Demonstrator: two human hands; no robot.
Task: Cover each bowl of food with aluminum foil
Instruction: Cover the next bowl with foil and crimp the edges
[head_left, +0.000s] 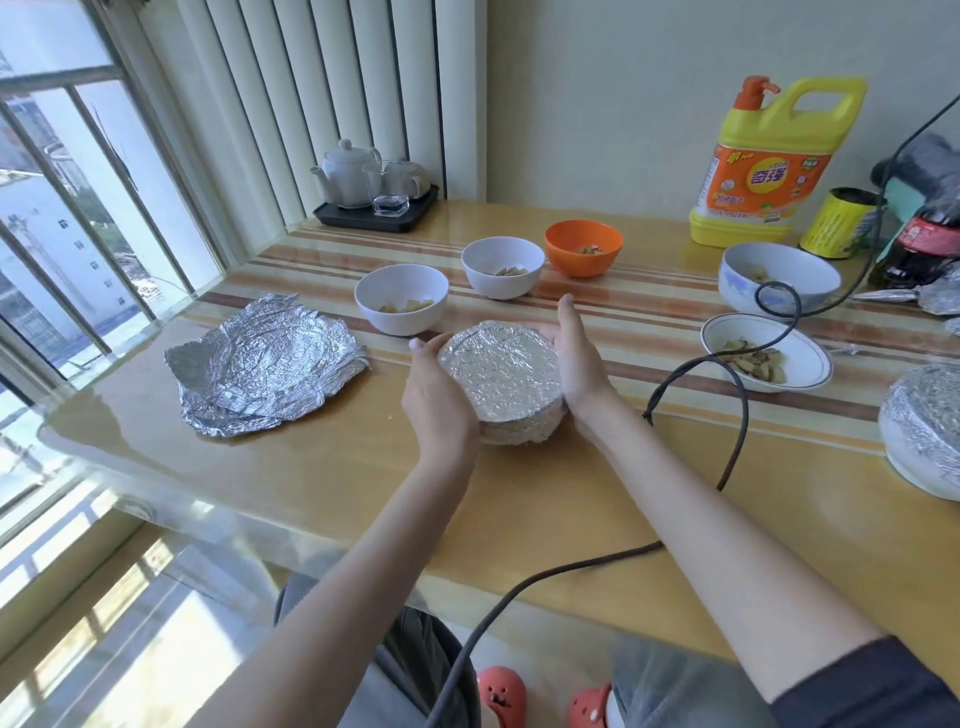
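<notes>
Both hands cup one foil-covered bowl (501, 382) between them on the glossy yellow-wood surface (322, 467). The left hand (439, 400) lies against its left wall, fingers curved round the far side and mostly hidden, thumb tip showing near the rim. The right hand (576, 358) presses the right wall with fingers nearly straight and together, pointing away from the person. The bowl is round, sits upright, and its crinkled silver foil is stretched flat over the mouth and tucked down the sides.

Left of it, well apart, lies a loose stack of creased foil sheets (265, 364). Beyond the hands stand two uncovered white bowls (401, 299) (502, 267) and an orange bowl (583, 247), each smooth and round with pale food pieces inside. To the right are a blue-patterned bowl (779, 278) and a shallow rimmed dish (766, 352) holding food, both uncovered, crossed by a dark cable (737, 395). A larger foil-wrapped bowl (922, 431) sits at the right edge.
</notes>
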